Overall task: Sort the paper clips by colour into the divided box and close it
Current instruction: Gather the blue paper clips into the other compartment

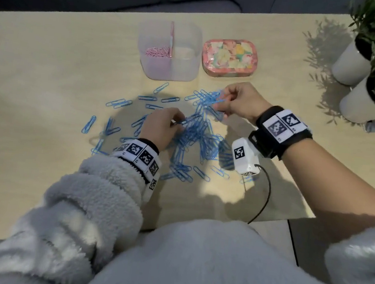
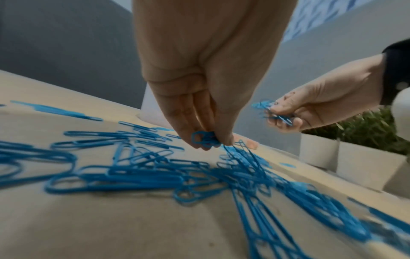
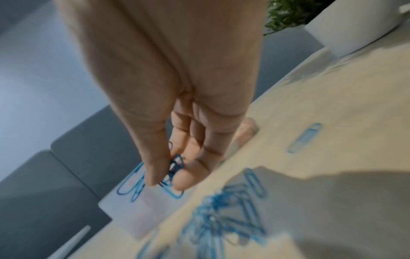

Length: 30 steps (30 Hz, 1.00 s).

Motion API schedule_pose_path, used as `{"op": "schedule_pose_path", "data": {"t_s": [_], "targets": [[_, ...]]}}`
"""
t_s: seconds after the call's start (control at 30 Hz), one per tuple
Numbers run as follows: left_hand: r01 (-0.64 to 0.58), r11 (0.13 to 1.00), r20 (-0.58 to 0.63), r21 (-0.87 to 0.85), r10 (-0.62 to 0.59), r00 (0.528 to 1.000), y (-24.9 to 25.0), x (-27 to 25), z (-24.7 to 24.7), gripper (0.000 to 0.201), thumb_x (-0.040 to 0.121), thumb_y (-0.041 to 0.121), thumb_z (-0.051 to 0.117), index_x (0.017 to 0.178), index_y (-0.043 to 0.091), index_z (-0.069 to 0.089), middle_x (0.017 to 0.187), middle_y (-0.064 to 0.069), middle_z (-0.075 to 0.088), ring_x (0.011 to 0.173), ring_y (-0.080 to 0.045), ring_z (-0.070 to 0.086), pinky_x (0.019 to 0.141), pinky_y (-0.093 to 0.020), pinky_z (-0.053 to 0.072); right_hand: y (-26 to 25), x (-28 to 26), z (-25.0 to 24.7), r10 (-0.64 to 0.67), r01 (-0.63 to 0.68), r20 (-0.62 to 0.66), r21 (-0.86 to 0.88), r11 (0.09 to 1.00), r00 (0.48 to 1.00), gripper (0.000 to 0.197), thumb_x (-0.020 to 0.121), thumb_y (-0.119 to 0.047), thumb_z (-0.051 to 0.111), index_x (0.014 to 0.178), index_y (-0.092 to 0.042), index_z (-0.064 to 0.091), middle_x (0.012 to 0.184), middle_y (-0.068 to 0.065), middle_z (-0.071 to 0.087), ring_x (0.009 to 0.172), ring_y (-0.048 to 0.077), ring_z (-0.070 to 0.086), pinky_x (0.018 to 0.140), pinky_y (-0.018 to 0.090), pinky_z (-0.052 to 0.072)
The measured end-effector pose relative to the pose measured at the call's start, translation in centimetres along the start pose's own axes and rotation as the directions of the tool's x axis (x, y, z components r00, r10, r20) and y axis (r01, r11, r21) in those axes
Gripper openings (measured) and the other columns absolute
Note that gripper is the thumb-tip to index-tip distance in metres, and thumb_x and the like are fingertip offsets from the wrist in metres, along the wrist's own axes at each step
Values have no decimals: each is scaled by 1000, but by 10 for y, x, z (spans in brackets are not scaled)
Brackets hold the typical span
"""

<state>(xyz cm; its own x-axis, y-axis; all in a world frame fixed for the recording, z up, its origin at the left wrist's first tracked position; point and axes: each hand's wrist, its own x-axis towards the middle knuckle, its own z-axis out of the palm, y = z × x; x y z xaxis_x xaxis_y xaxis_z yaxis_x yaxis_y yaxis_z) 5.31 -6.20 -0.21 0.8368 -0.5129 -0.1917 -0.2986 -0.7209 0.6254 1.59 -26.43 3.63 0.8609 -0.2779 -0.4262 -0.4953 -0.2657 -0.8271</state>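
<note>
My left hand [image 1: 163, 124] pinches a few blue clips [image 2: 205, 138] out of the tangled pile [image 1: 197, 136] on the tabletop [image 1: 46, 74]; my right hand [image 1: 240, 101] grips a small bunch just above it. I am midway through gathering the blues. Beyond sits the divided box [image 1: 170, 50], pink clips [image 1: 158, 52] in its left half, the right half apparently empty, though it's hazy. Next: drop both handfuls there; the floral lid [image 1: 229, 57] waits beside it.
</note>
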Motion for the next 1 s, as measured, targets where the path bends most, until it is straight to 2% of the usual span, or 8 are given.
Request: {"op": "schedule_pose_path", "data": {"t_s": [0.23, 0.37, 0.47, 0.53, 0.6, 0.7, 0.87, 1.0], "targets": [[28, 982, -12, -188, -31, 999, -12, 4, -28, 16, 83, 8, 64, 99, 11, 65, 91, -2, 65, 78, -16, 60, 75, -25, 49, -85, 64, -3, -72, 78, -142, 44, 996, 987, 37, 76, 7, 68, 58, -14, 43, 56, 8, 48, 29, 5, 46, 37, 22, 42], [-14, 972, -45, -236, 3, 999, -10, 12, -43, 16, 84, 8, 64, 100, 9, 65, 88, 1, 62, 74, -10, 57, 66, -8, 44, -103, 94, 6, -47, 26, -175, -122, 992, 984, 37, 76, 4, 69, 56, -12, 42, 51, 7, 51, 26, 4, 48, 36, 20, 45], [-51, 972, -88, -231, 31, 996, -3, 29, -56, 17, 83, 10, 66, 100, 9, 66, 89, 0, 63, 79, -13, 58, 75, -20, 48, -110, 102, 14, -37, -3, -204, -191, 982, 978, 33, 77, 2, 68, 54, -11, 48, 48, 5, 55, 39, 13, 57, 53, 27, 55], [-79, 969, -124, -234, 50, 991, 7, 44, -64, 16, 82, 11, 66, 98, 9, 67, 88, 0, 65, 79, -12, 60, 73, -16, 48, -109, 103, 15, -56, 21, -222, -156, 987, 974, 32, 80, 2, 64, 55, -11, 51, 56, 4, 55, 48, 18, 58, 62, 35, 58], [-92, 965, -168, -244, 52, 984, 18, 64, -69, 17, 81, 8, 65, 97, 6, 67, 84, 0, 63, 76, -13, 60, 70, -13, 46, -104, 100, 11, -78, 52, -254, -110, 993, 964, 31, 83, 1, 58, 55, -12, 53, 60, 4, 56, 49, 18, 59, 62, 37, 58], [-51, 947, -201, -318, -15, 979, 35, 101, -76, 21, 77, 5, 65, 98, 1, 66, 71, 3, 57, 63, -13, 52, 70, -25, 46, -86, 88, -2, -96, 98, -334, -12, 995, 938, 32, 85, -1, 50, 57, -14, 55, 62, 5, 58, 40, 9, 57, 51, 28, 54], [39, 986, -213, -164, -74, 974, 51, 147, -77, 20, 79, 13, 64, 98, 8, 67, 102, -12, 70, 98, -26, 65, 87, -30, 49, -22, 51, -30, 35, -13, -389, 60, 998, 921, 29, 88, -6, 51, 60, -14, 54, 68, 14, 61, 38, 5, 57, 43, 22, 52], [21, 998, -146, 52, -13, 989, 57, 159, -73, 22, 81, 19, 63, 101, 8, 68, 110, -14, 68, 108, -29, 60, 90, -31, 45, 29, 23, -48, 92, -242, -527, -225, 944, 845, 20, 85, -17, 53, 80, -3, 67, 92, 25, 68, 85, 38, 64, 80, 43, 54]]}}
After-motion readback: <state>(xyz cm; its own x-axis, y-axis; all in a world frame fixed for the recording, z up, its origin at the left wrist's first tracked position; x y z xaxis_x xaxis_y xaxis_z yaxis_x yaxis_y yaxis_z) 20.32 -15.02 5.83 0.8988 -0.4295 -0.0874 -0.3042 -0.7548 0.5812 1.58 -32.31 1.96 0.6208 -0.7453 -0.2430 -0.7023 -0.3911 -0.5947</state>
